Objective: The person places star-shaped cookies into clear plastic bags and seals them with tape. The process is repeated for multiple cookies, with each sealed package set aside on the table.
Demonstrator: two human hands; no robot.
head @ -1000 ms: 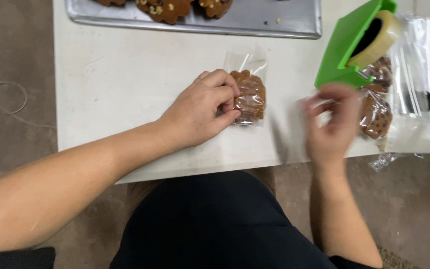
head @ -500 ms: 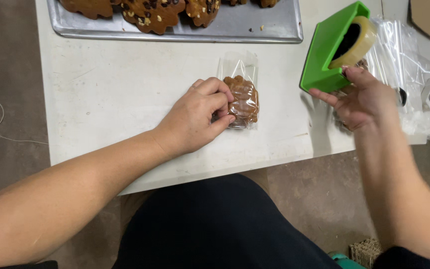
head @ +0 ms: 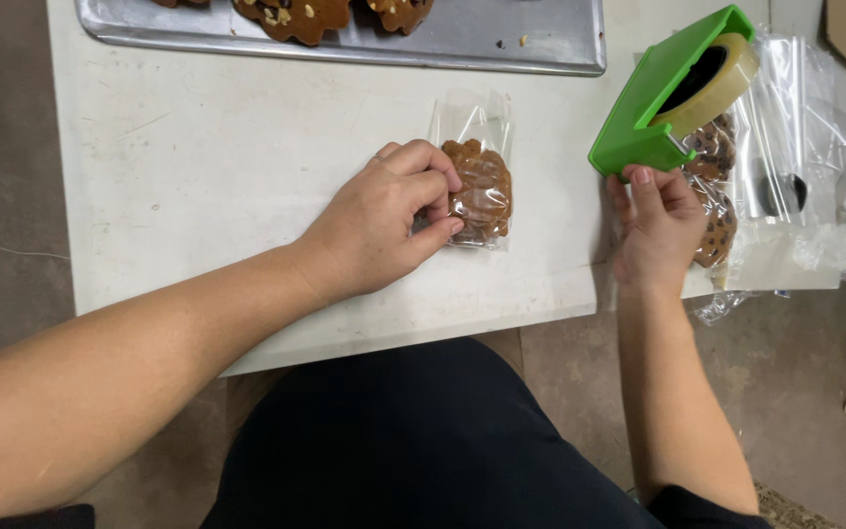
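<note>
1. Head view, left hand (head: 384,220): I am seeing it lying on the white table (head: 198,167), fingers curled and pinching the near left edge of a clear bag (head: 477,176) against the tabletop.
2. Head view, clear bag: a small, transparent, rectangular package is lying flat near the middle of the table, its empty open end pointing away from me. A brown, lumpy cookie (head: 482,191) is filling its lower part.
3. Head view, right hand (head: 658,225): I am seeing it at the table's near right edge, fingertips touching the front lip of a green tape dispenser (head: 653,98). Whether the fingers are gripping tape I cannot tell.
4. Head view, green tape dispenser: a bright green wedge-shaped housing is holding a tan tape roll (head: 722,73).
5. Head view, bagged cookies (head: 712,186): dark-chipped cookies in clear wrap are lying just behind the right hand, beside loose clear bags (head: 795,147).
6. Head view, metal tray (head: 482,34): a grey baking sheet is sitting along the far edge, carrying brown cookies (head: 296,15).
</note>
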